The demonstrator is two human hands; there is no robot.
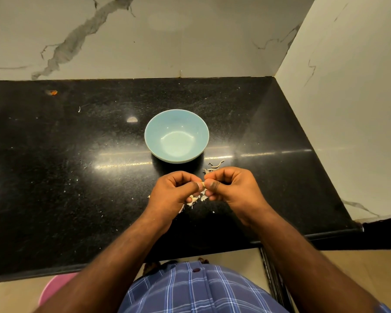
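A small pale garlic clove (203, 184) is pinched between the fingertips of both hands, mostly hidden by them. My left hand (175, 193) and my right hand (231, 186) meet over the black counter, fingers curled around the clove. Thin white peel scraps (195, 201) lie on the counter under the hands, and more peel (215, 167) lies just behind my right hand. A light blue bowl (156, 141) stands upright just beyond the hands and looks empty.
The black granite counter (77, 166) ends at a marble wall behind and another on the right. A small orange scrap (53, 92) lies at the far left. A pink round object (54, 288) sits on the floor below the counter edge.
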